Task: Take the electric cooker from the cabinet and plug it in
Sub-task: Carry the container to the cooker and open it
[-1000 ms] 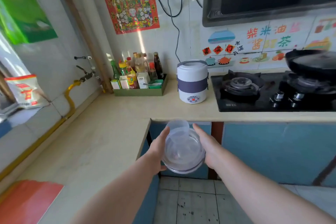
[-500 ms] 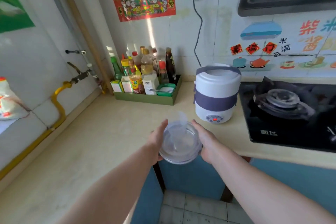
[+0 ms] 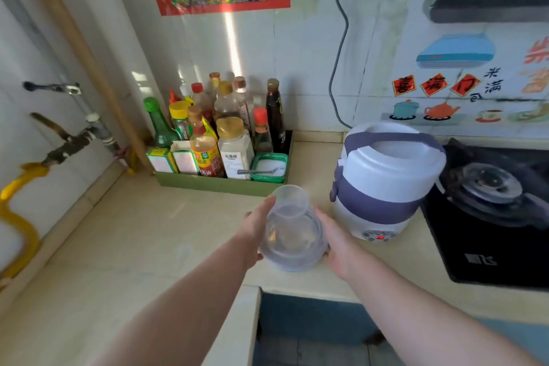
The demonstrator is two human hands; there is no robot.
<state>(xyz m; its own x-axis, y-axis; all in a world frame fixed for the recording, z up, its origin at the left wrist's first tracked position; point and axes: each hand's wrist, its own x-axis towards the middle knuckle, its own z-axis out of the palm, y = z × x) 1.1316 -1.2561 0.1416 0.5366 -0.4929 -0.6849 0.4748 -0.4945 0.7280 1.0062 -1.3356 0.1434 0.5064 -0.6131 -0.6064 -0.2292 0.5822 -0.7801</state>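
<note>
Head view shows the left hand [image 3: 255,235] and right hand [image 3: 339,246] cupped round opposite sides of a clear tub [image 3: 292,242]. A small clear cup [image 3: 289,198] sits on top of it, at centre frame over the counter [image 3: 142,235]. The electric cooker [image 3: 386,181] stands upright right of centre, just beside the right hand (the nearer one). Its red display is lit, and a dark cord [image 3: 338,68] rises behind it toward the top edge. Any reach for it would likely go rightward and slightly up-frame.
</note>
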